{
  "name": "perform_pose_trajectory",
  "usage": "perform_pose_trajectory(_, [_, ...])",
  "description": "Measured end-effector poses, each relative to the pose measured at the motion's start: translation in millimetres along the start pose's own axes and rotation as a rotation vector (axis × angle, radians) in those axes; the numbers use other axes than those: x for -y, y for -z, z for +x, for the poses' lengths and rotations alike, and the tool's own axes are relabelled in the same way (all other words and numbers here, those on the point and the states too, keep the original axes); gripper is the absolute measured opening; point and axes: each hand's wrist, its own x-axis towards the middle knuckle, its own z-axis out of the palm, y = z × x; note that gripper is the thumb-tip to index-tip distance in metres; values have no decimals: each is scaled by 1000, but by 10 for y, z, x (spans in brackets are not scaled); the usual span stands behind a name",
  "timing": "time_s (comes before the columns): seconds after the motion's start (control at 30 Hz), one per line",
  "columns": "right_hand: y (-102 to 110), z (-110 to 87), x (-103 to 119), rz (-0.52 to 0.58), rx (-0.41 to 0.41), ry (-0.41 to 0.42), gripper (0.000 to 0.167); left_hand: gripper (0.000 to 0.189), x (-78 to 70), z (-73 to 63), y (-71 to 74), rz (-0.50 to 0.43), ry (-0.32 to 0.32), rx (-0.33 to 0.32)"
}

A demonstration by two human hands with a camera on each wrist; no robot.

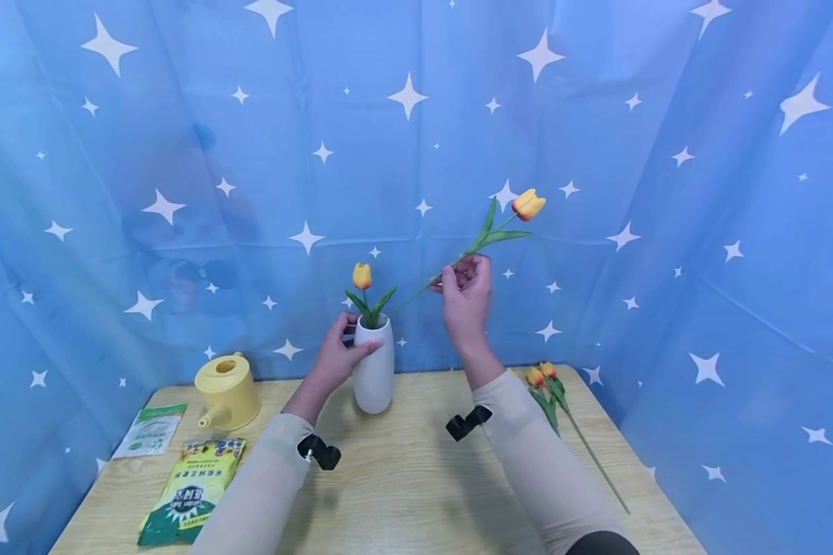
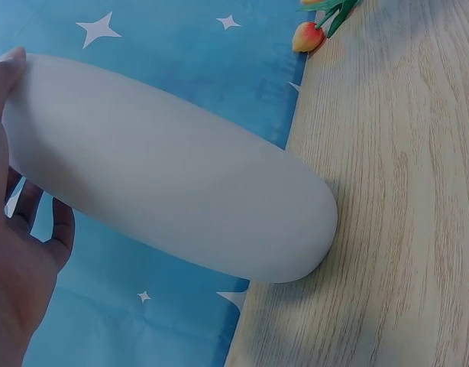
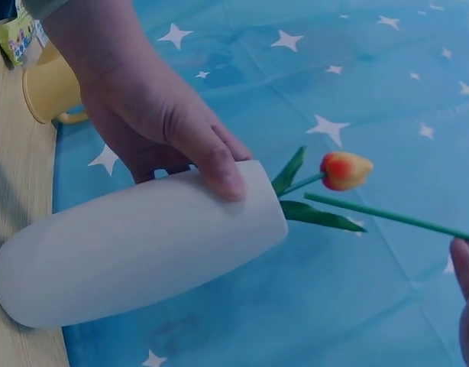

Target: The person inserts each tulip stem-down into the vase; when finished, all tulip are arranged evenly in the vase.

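Note:
A white vase [image 1: 374, 370] stands upright on the table with one yellow-orange tulip [image 1: 362, 276] in it. My left hand [image 1: 340, 347] grips the vase near its rim, thumb on the near side and fingers behind, as the right wrist view also shows. Up and to the right of the vase, my right hand [image 1: 468, 297] pinches the stem of a second tulip [image 1: 528, 205] between thumb and fingers. That tulip tilts, bloom up to the right; the bare end of its green stem [image 3: 387, 212] is near the vase mouth, outside it, beside the first tulip's leaves.
More tulips [image 1: 547, 371] lie on the table [image 1: 382, 493] at the right, partly behind my right sleeve. At the left are a yellow watering can [image 1: 229, 397], a white-green packet [image 1: 151, 430] and a yellow-green bag [image 1: 193, 489]. A blue star-patterned curtain [image 1: 416, 169] hangs behind.

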Motion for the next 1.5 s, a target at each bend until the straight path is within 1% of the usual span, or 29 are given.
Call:
perform_pose_trajectory(0.13, [-85, 11, -68, -16, 2, 3, 23, 66, 6, 8, 12, -3, -3, 5])
perform_pose_trajectory(0.3, [-145, 16, -123, -48, 7, 29, 21, 64, 17, 19, 19, -2, -9, 10])
perform_pose_trajectory(0.6, [-214, -45, -239, -135, 75, 41, 19, 66, 11, 13, 23, -1, -3, 5])
perform_pose_trajectory(0.87, [-246, -128, -349, -166, 104, -3, 22, 65, 12, 4, 11, -1, -14, 6])
perform_pose_trajectory(1.03, [-260, -179, -401, -233, 164, -38, 21, 66, 25, 11, 17, -5, -18, 10])
perform_pose_trajectory(1.13, [-281, -195, -436, -291, 207, -64, 19, 66, 29, 16, 24, -5, -21, 10])
perform_pose_trajectory(1.33, [-338, -211, -487, -433, 321, -109, 13, 65, 39, 21, 24, -10, -30, 11])
perform_pose_trajectory(1.5, [-374, -251, -520, -498, 402, -171, 11, 64, 46, 21, 19, -25, -47, 16])
